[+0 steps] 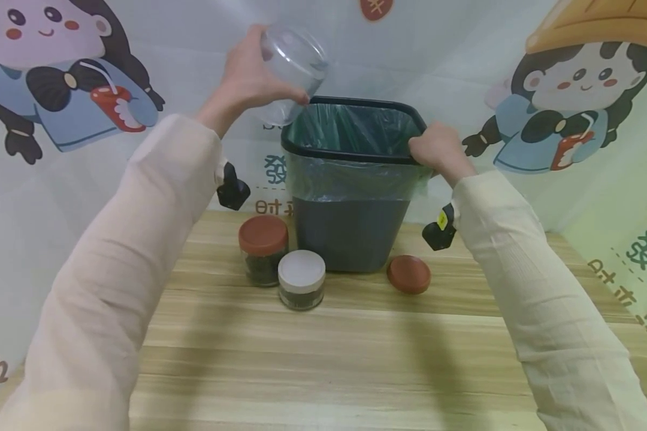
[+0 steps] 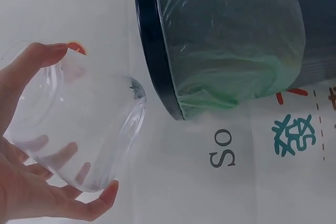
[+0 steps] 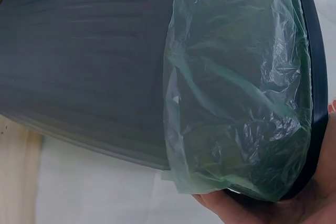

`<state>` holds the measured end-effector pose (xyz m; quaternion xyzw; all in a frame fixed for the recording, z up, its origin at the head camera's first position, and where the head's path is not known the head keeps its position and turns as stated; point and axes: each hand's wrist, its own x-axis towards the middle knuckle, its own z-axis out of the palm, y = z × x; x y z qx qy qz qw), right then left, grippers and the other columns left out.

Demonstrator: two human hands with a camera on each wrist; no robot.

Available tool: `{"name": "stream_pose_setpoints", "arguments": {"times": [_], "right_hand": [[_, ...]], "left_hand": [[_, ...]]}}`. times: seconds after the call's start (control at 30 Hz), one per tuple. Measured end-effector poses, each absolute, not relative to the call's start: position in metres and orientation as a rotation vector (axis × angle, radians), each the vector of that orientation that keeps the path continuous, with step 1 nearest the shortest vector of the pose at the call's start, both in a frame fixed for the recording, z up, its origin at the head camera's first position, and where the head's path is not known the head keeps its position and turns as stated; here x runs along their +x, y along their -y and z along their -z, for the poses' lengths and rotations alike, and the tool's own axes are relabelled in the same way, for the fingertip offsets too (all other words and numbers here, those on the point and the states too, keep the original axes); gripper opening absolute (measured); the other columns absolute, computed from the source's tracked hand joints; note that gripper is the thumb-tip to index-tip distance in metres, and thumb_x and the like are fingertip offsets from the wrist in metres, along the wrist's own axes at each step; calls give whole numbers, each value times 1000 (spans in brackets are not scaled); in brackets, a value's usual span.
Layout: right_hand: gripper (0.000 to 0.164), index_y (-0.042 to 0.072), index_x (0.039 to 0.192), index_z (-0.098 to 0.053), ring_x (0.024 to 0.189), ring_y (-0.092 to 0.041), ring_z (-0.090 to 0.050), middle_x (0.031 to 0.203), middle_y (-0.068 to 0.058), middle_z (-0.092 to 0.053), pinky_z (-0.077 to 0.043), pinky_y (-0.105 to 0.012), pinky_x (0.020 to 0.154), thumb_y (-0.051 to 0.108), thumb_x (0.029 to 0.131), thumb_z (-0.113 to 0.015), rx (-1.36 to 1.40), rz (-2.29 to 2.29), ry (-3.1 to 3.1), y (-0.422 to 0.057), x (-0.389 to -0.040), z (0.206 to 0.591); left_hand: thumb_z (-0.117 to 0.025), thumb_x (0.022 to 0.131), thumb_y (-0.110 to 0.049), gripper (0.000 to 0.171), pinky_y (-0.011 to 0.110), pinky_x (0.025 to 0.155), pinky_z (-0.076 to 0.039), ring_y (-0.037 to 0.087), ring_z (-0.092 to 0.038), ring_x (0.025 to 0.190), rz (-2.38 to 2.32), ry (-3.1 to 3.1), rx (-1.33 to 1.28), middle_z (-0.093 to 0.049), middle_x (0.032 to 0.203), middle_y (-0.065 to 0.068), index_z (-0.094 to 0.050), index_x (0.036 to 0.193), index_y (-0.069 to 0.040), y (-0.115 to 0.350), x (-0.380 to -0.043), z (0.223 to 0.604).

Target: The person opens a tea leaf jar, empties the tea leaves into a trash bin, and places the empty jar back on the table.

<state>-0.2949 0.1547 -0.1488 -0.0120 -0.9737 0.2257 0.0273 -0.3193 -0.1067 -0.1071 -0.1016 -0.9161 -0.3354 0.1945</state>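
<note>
My left hand (image 1: 256,75) grips a clear, see-through jar (image 1: 296,57), thumb on one side and fingers curled around the other. The jar (image 2: 89,114) is tilted beside the left end of the trash can's rim, and no contents show inside it. With my right hand (image 1: 438,146) I hold the right end of the black rim (image 1: 350,157), fingers curled under it. The dark grey trash can (image 1: 350,230) stands upright, lined with a thin green plastic bag (image 3: 236,87) folded over its edge.
Before the can stand a red-lidded jar (image 1: 264,248) with dark contents and a low jar with a white lid (image 1: 302,275). A loose red lid (image 1: 408,274) lies to the right on the wooden table (image 1: 323,365). A printed cloth (image 1: 194,36) hangs behind.
</note>
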Motion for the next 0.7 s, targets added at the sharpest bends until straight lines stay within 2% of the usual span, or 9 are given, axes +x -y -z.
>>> {"name": "stream_pose_setpoints", "arguments": {"times": [0.1,0.3,0.43,0.57,0.7], "right_hand": [[29,10,59,-35,44,-13,-48,58,-2,-36,-42,-24,44,14,87,-30,-50,-750,2990,-156,-294,149],[25,9,65,-35,53,-16,-57,69,-6,-37,-50,-27,53,15,89,-27,-73,-828,2969,-157,-293,151],[25,9,67,-34,55,-17,-60,73,-7,-38,-53,-32,60,15,89,-25,-61,-840,2958,-159,-295,153],[25,8,66,-34,55,-17,-58,72,-7,-36,-53,-32,59,14,89,-25,-64,-866,2951,-160,-295,154],[23,8,70,-34,72,-28,-61,81,-10,-39,-54,-33,59,15,89,-23,-78,-894,2947,-160,-295,155]], "left_hand": [[-80,57,-44,102,32,95,-37,14,-32,122,1014,2534,-263,-32,137,1,-22,137,-22,113,-322,111],[-73,69,-36,91,34,100,-32,15,-28,125,1145,2497,-249,-28,140,1,-18,140,-20,118,-292,111],[-74,68,-36,94,36,101,-30,14,-27,125,1283,2454,-234,-28,141,-2,-16,141,-24,125,-283,115],[-74,68,-37,94,37,103,-27,14,-27,125,1383,2418,-221,-27,141,-2,-15,140,-25,136,-275,122],[-73,69,-37,90,39,103,-27,15,-29,124,1426,2393,-222,-28,140,-2,-17,139,-26,147,-267,131]]}}
